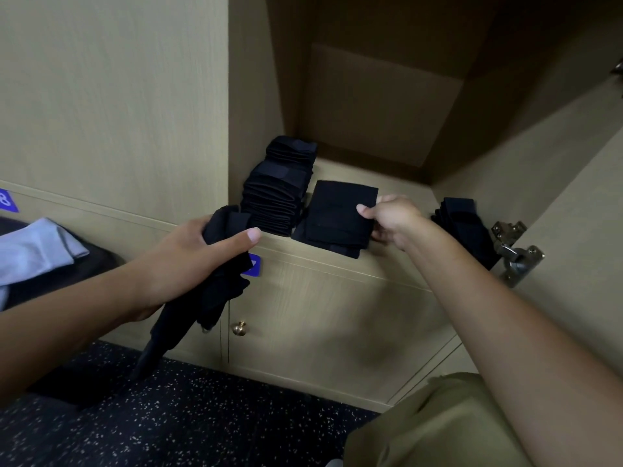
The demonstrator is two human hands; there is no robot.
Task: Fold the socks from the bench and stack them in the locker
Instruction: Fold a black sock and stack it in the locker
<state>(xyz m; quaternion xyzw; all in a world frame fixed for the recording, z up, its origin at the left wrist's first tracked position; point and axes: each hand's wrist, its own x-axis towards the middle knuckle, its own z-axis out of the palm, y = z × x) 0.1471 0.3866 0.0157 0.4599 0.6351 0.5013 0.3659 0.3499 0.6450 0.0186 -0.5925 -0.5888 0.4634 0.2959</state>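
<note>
The folded sock (340,210) is a flat black square, and the right hand (392,219) pinches its right edge with thumb on top, at the front of the locker (387,176) floor. Under it lies a low pile (328,242) of folded black socks. Just left of the grip stands a tall stack (281,190), touching the locker's left wall. Right of the grip a third dark pile (467,227) lies near a metal hinge (514,252). The left hand (199,264) grips a bunch of loose black socks (215,284), hanging down before the lower door with a brass knob (239,328).
</note>
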